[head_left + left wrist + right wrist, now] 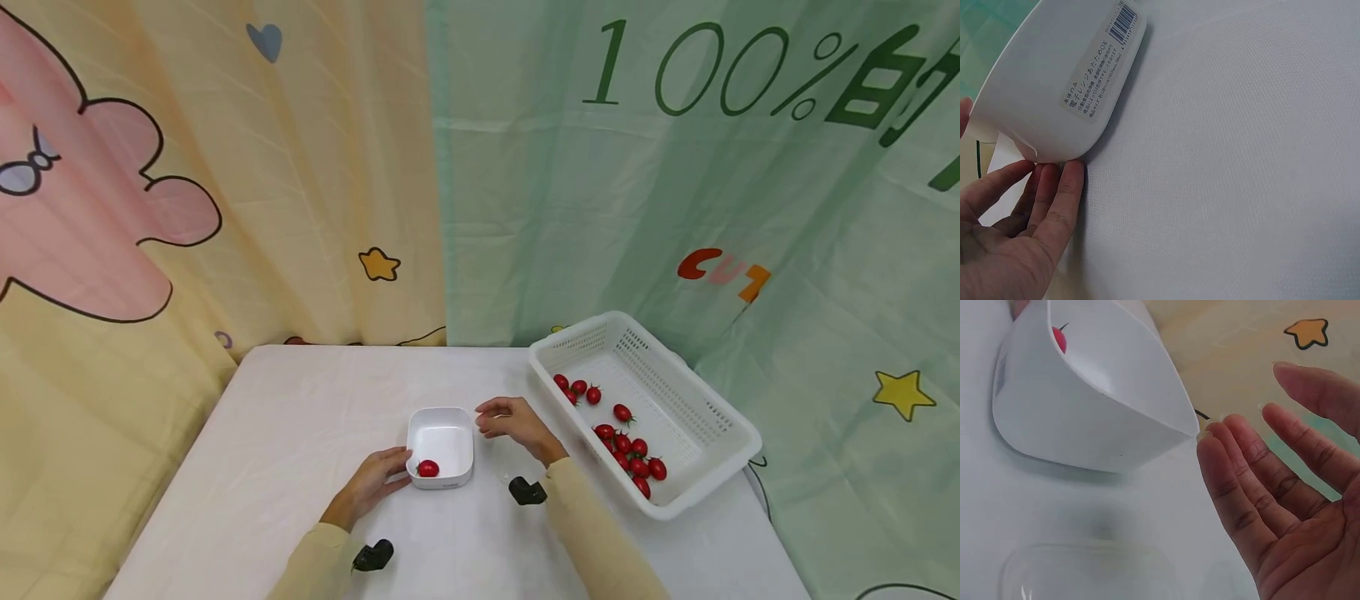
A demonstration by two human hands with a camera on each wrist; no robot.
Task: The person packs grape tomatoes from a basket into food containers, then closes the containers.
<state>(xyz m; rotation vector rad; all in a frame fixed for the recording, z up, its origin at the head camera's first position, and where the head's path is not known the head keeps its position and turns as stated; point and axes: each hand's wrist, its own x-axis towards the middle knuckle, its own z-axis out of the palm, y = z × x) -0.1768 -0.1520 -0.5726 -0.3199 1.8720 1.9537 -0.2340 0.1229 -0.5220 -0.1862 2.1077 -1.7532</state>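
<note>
One left hand (372,482) touches the bowl's (442,435) left side with outstretched fingertips; the right hand (517,423), thumb spread from relaxed fingers, hovers just beside the opposite side. A tomato (428,468) lies inside, near left. Rightward on the desk (337,392), a basket (675,417) holds more tomatoes (638,467). Curtains (315,192) hang beyond.

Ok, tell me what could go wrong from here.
The left hand touches the white bowl at one side, so a bump from the nearby right hand might slide it. The lone tomato inside could then roll. The clear piece lying near the right hand might get knocked too.
</note>
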